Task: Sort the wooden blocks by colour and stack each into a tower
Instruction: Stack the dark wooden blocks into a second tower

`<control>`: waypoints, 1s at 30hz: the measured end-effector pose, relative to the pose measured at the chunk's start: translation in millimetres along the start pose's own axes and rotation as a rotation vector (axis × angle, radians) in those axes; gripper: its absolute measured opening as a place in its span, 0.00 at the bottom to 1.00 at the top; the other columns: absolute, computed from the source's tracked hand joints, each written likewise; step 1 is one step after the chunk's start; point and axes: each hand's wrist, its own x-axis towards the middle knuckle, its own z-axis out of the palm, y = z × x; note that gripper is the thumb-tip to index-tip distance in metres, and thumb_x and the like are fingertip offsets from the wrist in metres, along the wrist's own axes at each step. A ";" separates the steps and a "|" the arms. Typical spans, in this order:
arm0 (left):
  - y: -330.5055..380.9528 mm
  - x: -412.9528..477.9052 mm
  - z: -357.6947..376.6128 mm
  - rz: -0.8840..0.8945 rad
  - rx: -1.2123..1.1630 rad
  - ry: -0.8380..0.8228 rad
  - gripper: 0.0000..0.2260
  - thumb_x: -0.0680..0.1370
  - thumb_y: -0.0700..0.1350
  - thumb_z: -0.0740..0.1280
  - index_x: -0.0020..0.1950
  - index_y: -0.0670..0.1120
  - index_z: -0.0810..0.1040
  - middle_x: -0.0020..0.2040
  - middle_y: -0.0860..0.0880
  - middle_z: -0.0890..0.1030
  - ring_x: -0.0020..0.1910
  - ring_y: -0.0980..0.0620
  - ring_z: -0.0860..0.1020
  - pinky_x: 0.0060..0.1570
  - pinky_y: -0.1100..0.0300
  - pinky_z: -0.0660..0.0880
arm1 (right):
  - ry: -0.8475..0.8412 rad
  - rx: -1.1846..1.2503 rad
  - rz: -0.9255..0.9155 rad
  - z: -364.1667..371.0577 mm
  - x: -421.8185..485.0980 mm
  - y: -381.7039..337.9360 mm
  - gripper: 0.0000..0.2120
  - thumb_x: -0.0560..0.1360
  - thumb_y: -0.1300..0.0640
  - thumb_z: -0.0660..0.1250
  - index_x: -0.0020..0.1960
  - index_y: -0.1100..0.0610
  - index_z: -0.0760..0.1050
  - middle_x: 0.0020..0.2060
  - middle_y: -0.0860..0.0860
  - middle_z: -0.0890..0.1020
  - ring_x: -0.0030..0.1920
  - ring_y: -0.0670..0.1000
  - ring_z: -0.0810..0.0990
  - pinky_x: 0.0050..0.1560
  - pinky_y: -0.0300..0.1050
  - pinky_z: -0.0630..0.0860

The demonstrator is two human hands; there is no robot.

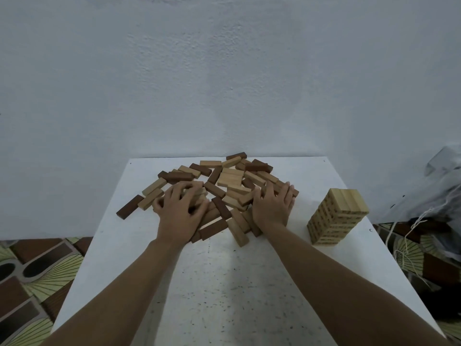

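Note:
A loose pile of light and dark brown wooden blocks [232, 179] lies spread over the far half of the white table [224, 283]. At the table's right side stands a tall tower of light blocks [336, 217]. My left hand [179, 209] is on the pile's left part, its fingers bent over a small cluster of light blocks [197, 193] and its thumb against their right side. My right hand [273, 206] lies on the pile's right part with fingers fairly straight and spread, pressing on blocks. One dark block [129, 206] lies apart at the pile's left edge.
A pale wall rises directly behind the table's far edge. Patterned floor tiles [37, 265] show to the left. A heap of plastic and string [434, 196] sits to the right of the table, close to the tower.

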 end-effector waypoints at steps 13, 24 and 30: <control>13.6 -21.4 -14.0 0.318 0.170 -0.412 0.25 0.80 0.71 0.49 0.76 0.69 0.63 0.80 0.55 0.61 0.81 0.51 0.53 0.75 0.42 0.45 | 0.082 0.078 -0.191 -9.4 -16.2 -3.7 0.18 0.80 0.52 0.58 0.67 0.56 0.70 0.71 0.60 0.70 0.73 0.61 0.63 0.74 0.59 0.62; -39.1 13.8 -38.2 0.036 0.179 -0.316 0.27 0.81 0.66 0.44 0.75 0.61 0.67 0.73 0.53 0.69 0.73 0.49 0.65 0.67 0.41 0.58 | 0.068 0.286 -0.417 -17.2 -14.9 -50.1 0.06 0.78 0.58 0.63 0.42 0.53 0.72 0.32 0.43 0.73 0.36 0.45 0.72 0.39 0.45 0.72; -47.0 41.5 -32.9 0.030 0.084 -0.178 0.15 0.82 0.60 0.56 0.63 0.61 0.78 0.61 0.56 0.74 0.65 0.52 0.69 0.61 0.50 0.58 | 0.015 0.068 -0.429 -16.6 31.3 -70.6 0.06 0.78 0.56 0.59 0.50 0.56 0.73 0.43 0.49 0.75 0.51 0.55 0.73 0.51 0.52 0.73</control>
